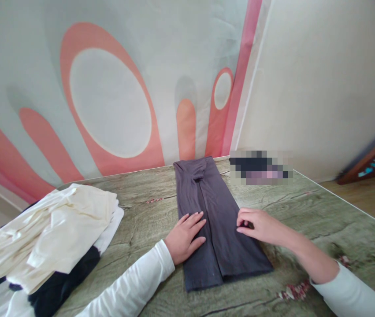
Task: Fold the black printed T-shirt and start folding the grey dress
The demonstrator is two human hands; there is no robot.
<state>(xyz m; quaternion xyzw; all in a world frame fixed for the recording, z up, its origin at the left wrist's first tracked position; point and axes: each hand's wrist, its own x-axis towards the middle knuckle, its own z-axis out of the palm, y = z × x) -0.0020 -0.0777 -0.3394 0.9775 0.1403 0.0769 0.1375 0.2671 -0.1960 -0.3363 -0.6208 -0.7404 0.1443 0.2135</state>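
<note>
A pair of dark grey-purple trousers lies lengthwise on the table, legs side by side, waist end at the far edge and hems towards me. The waist part is bunched, with a small fold on top. My left hand rests flat on the left leg, fingers stretched out and apart. At the outer edge of the right leg, my right hand is closed, its fingers curled towards the thumb in a pinch on the cloth. The fingertips partly hide what lies between them.
A heap of cream clothes lies at the left, with black cloth and white cloth under it. At the far right of the wood-patterned table is a blurred-out dark and pink item. A patterned backdrop stands behind.
</note>
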